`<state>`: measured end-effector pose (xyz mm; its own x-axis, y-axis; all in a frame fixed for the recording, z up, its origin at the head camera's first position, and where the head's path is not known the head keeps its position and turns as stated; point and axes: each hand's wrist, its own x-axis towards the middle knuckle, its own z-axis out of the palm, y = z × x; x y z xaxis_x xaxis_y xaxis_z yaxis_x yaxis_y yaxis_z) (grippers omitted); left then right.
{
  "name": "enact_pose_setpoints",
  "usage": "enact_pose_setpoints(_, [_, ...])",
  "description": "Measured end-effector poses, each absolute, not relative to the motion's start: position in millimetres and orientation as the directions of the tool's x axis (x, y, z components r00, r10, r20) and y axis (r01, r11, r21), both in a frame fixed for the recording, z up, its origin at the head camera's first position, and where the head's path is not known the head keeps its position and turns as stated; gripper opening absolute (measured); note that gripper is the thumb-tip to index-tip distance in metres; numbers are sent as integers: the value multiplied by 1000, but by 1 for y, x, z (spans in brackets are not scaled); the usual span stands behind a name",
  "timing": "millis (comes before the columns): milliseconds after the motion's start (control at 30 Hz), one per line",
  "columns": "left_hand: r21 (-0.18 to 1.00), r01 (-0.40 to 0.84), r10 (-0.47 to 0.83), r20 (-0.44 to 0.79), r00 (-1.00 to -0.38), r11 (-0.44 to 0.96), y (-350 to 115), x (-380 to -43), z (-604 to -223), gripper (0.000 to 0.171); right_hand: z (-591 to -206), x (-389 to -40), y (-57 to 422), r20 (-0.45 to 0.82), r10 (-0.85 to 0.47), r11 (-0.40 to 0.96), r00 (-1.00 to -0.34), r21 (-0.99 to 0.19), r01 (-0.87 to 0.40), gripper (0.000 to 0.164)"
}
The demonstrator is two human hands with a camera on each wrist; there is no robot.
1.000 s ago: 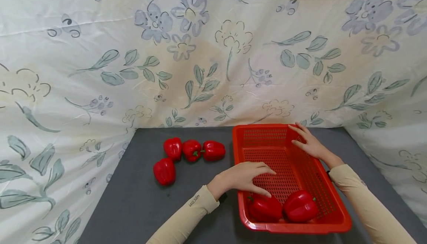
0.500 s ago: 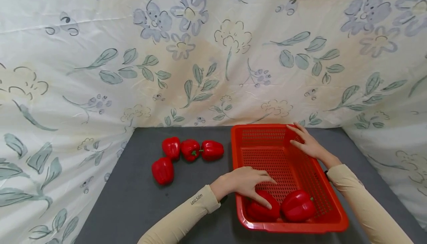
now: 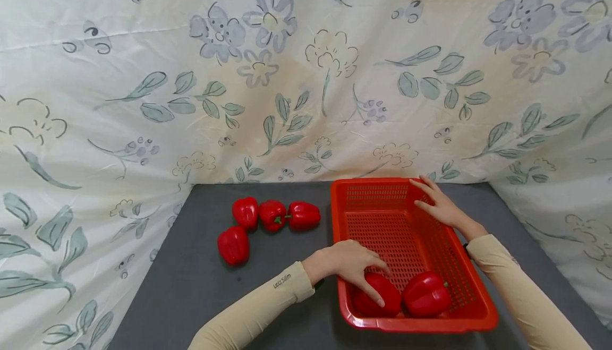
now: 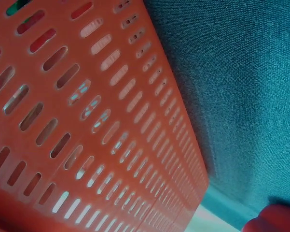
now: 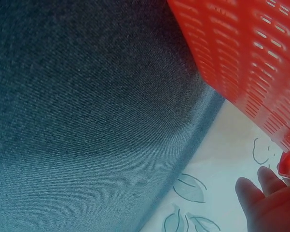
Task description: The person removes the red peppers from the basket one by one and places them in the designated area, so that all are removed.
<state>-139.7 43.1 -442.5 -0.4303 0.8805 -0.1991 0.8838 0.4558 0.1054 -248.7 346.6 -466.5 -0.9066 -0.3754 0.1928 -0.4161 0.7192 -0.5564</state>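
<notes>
A red slatted plastic basket stands on the dark table, with two red bell peppers at its near end. My left hand reaches over its left rim and grips the left bell pepper, thumb on the near side and fingers bent over the far side. Beside it lies the other bell pepper, untouched. My right hand rests on the basket's far right corner, its fingers fairly straight. In the left wrist view the basket wall hides the hand. Fingertips of the right hand show beyond the rim in the right wrist view.
Several more red bell peppers lie on the table left of the basket: one nearer and a row behind it, ending in a sideways bell pepper. A floral cloth hangs behind the grey table cover.
My left hand has lowered onto the left bell pepper, and its fingers have bent around it. The right hand stays at the basket's corner. The view has shifted slightly.
</notes>
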Motion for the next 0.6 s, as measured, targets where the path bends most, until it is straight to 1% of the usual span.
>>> enact_pose_setpoints(200, [132,880,882,-200,-427,456,43,-139,-444,52,-467,-246,345,193,-371,717,-908,-562,-412,61])
enact_pose_setpoints(400, [162,876,884,-209,-419,454,43,-141,-445,52,-466,-245,344,198,-372,711,-907,-567,-416,61])
enact_pose_setpoints(600, [183,876,892,-179,-416,446,41,-141,-443,52,-465,-246,344,199,-372,713,-906,-563,-417,61])
